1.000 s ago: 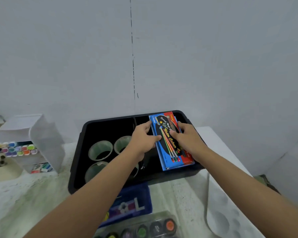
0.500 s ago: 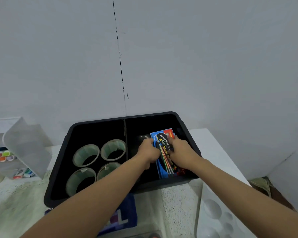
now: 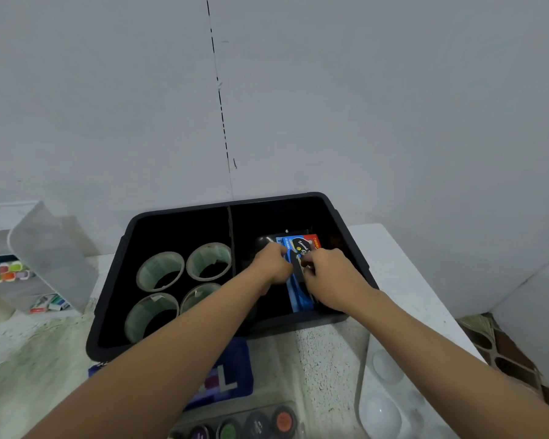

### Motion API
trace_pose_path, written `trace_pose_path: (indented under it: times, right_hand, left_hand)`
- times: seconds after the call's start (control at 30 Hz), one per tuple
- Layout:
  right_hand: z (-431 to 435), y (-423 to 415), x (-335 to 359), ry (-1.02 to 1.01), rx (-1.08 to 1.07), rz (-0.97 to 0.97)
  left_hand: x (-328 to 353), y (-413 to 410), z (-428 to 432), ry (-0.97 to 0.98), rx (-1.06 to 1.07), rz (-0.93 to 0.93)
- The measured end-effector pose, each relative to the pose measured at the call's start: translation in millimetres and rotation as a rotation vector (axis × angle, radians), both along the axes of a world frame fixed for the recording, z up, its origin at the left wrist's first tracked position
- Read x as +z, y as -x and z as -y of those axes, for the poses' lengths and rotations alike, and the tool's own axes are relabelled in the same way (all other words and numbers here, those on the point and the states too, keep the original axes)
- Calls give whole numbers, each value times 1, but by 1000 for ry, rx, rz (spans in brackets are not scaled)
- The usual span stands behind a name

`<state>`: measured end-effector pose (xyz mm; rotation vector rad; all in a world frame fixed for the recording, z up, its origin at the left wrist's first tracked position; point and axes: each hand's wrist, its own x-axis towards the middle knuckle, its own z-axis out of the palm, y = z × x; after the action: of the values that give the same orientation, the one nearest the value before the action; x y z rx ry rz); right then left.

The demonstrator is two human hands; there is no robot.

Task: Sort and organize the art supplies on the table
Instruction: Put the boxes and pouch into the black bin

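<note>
Most of my view is plain grey wall (image 3: 377, 90), with a white speckled table (image 3: 327, 346) set against it. The table's right edge drops to a tiled floor (image 3: 504, 353), and I see a strip of bare tabletop between that edge and the black bin (image 3: 175, 214). The bin stands against the wall, split by a divider (image 3: 230, 236) into two compartments. A clear plastic organiser (image 3: 48, 248) holding coloured markers (image 3: 7, 272) stands apart on the left. Nearest me lie a white mixing palette (image 3: 390, 388), a blue case (image 3: 238, 359) just before the bin's near wall, and a row of paint pots (image 3: 257, 423).

Four tape rolls (image 3: 160, 270) fill the left compartment, holes facing up. The watercolour box (image 3: 298, 297) lies flat in the right compartment, with dark open floor to its left. It is blue with a black panel and a red strip at its far end.

Both forearms reach in from below. The left hand (image 3: 273, 264) curls its fingers against the box's left edge. The right hand (image 3: 333, 270) curls over its top face. Both grasp it, knuckles close together.
</note>
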<state>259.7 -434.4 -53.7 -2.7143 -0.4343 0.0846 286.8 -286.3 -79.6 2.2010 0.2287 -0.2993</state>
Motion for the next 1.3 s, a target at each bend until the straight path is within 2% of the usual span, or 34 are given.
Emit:
trace_pose_path:
  times: [0.13,0.23,0.3,0.4,0.47,0.57,0.67,0.83,0.97,1.07,1.17,1.3]
  right_hand:
    - [-4,29,8,-222,72,179]
    - [-6,57,11,-451,152,165]
    - [-7,78,14,-499,237,160]
    - [-9,104,15,-438,416,204]
    - [-13,116,10,-366,500,143]
    - [-18,127,-1,-145,549,51]
    - [-19,137,-6,-41,481,-64]
    - [-13,156,-11,24,201,-236]
    - [-9,169,-13,41,171,-425]
    - [-7,178,-10,42,217,-468]
    - [-7,194,-18,34,179,-489]
    - [-8,210,-36,-71,133,-334]
  left_hand:
    - [35,18,-17,-3,-153,78]
    - [69,60,-42,54,-224,158]
    - [89,100,-63,95,-242,180]
    - [106,158,-101,53,-292,139]
    - [106,188,-125,-36,-354,102]
    - [91,219,-149,-205,-436,6]
    - [73,245,-164,-304,-430,5]
    - [52,282,-184,-386,-379,-9]
    - [38,298,-189,-353,-379,-89]
    - [28,309,-188,-360,-406,-94]
    - [9,319,-178,-470,-412,-74]
    - [-8,322,-167,-380,-305,91]
